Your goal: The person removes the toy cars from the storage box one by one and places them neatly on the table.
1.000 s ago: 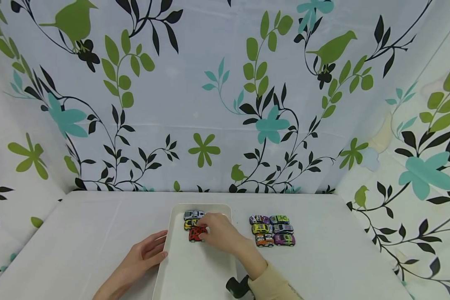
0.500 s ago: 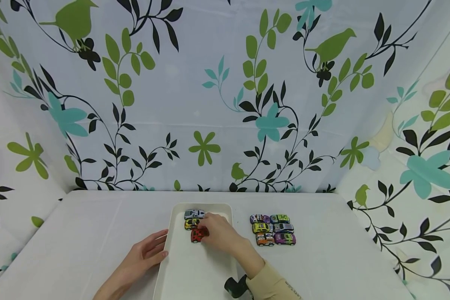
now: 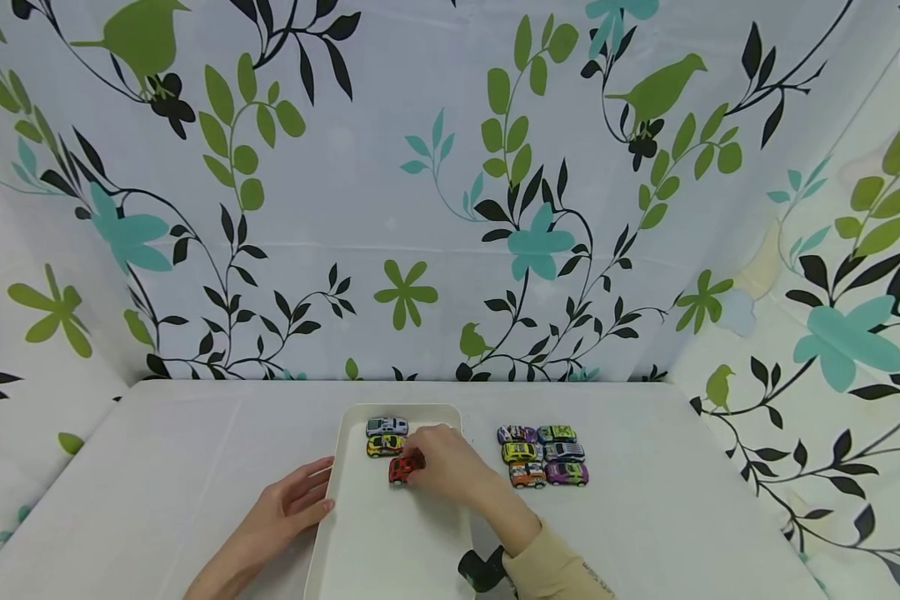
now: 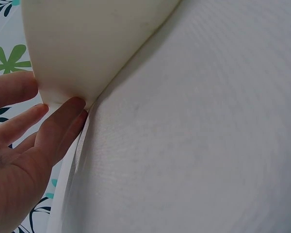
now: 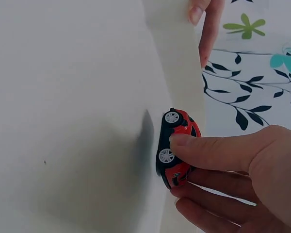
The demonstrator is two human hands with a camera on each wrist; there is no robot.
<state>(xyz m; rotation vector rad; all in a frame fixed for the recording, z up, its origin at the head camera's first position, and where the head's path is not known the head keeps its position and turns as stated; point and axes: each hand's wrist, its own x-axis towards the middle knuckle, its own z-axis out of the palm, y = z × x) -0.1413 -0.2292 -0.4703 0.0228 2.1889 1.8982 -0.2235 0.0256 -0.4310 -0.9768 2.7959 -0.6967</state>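
My right hand (image 3: 453,471) pinches a red toy car (image 3: 399,472) between thumb and fingers, over the far part of a white tray (image 3: 382,550). In the right wrist view the red car (image 5: 186,172) is tipped on its side, its black underside and two white wheels showing, with the thumb across it. Just beyond it in the tray, a yellow toy car (image 3: 382,447) sits in front of a silver one (image 3: 386,426). My left hand (image 3: 288,504) rests its fingers against the tray's left side; in the left wrist view the fingertips touch the tray wall (image 4: 97,43).
Right of the tray, several toy cars stand on the white table (image 3: 667,517) in two columns, among them an orange car (image 3: 527,476) and a purple-green car (image 3: 567,474). A black wrist camera (image 3: 482,571) sits by my right sleeve. Patterned cloth (image 3: 450,250) hangs behind.
The red toy car has shifted a little to the right in my right hand's pinch, uncovering more of the yellow car. My left hand stays at the tray's side.
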